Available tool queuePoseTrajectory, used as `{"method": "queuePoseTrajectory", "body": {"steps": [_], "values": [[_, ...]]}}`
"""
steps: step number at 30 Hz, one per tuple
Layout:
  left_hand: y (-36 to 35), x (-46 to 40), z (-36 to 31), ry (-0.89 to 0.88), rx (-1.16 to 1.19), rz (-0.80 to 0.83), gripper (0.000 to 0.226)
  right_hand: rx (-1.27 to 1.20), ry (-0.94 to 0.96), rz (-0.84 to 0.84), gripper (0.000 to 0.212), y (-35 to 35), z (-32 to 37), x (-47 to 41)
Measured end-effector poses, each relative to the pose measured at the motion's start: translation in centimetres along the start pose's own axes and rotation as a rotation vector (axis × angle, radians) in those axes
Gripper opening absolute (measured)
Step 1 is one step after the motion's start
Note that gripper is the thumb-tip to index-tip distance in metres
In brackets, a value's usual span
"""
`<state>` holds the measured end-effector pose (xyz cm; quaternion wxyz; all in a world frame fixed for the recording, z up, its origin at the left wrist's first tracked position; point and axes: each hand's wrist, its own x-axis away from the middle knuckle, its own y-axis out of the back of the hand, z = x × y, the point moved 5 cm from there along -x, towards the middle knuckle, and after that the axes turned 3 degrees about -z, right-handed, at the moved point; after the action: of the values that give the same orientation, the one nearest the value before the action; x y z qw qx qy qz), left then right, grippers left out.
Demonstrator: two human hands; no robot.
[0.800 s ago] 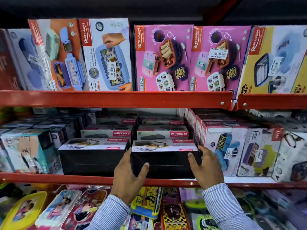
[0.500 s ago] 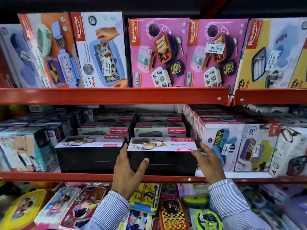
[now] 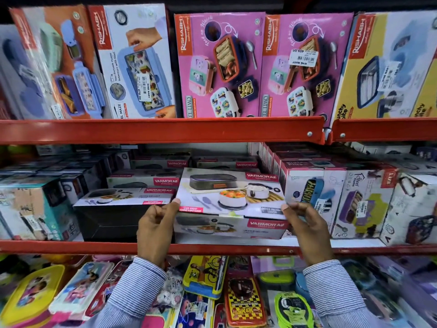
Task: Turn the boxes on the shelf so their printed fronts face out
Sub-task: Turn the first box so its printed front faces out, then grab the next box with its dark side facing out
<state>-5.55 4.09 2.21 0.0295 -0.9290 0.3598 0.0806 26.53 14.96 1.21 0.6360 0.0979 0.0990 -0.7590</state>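
Note:
A Varmora lunch box carton (image 3: 230,200) sits on the middle shelf, tilted toward me so its large printed face with the food picture shows on top and a smaller printed side faces out below. My left hand (image 3: 156,227) grips its left end and my right hand (image 3: 307,229) grips its right end. To its left a second Varmora carton (image 3: 113,218) stands with a plain black side facing out and its printed face up. More Varmora cartons (image 3: 144,181) lie stacked behind.
The red middle shelf rail (image 3: 71,247) runs under the cartons. White and pink lunch box cartons (image 3: 354,200) press against the right. A teal box (image 3: 30,209) stands at the left. Tall Rishabh cartons (image 3: 220,65) fill the upper shelf. Loose lunch boxes (image 3: 205,278) lie below.
Both hands have rolled the right Varmora carton toward me: its black side no longer faces out, and the printed faces now show. The hands shifted from its front to its ends.

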Motion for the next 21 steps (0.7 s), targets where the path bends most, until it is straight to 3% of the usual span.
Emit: {"method": "queuePoseTrajectory", "body": {"steps": [2,5,7,13,21], "values": [[-0.5,-0.3,0.3,-0.023,0.004,0.068,0.006,0.044,0.05,0.028,0.017,-0.2,0.0,0.0],[-1.0,-0.9,1.6,-0.086,-0.123,0.153,0.046,0.145,0.099,0.059,0.03,-0.4,-1.0,-0.6],[-1.2,-0.8,2.2,-0.124,-0.23,0.151,0.059,0.188,0.083,0.066,0.031,-0.7,-2.1,-1.0],[-2.7,0.4,2.8,-0.126,-0.257,0.121,0.053,0.256,-0.038,0.046,0.027,-1.6,-4.8,-1.1],[-3.6,0.5,5.1,-0.08,-0.296,0.185,0.053,0.417,0.015,0.023,0.025,-2.1,-7.1,-0.7]]}}
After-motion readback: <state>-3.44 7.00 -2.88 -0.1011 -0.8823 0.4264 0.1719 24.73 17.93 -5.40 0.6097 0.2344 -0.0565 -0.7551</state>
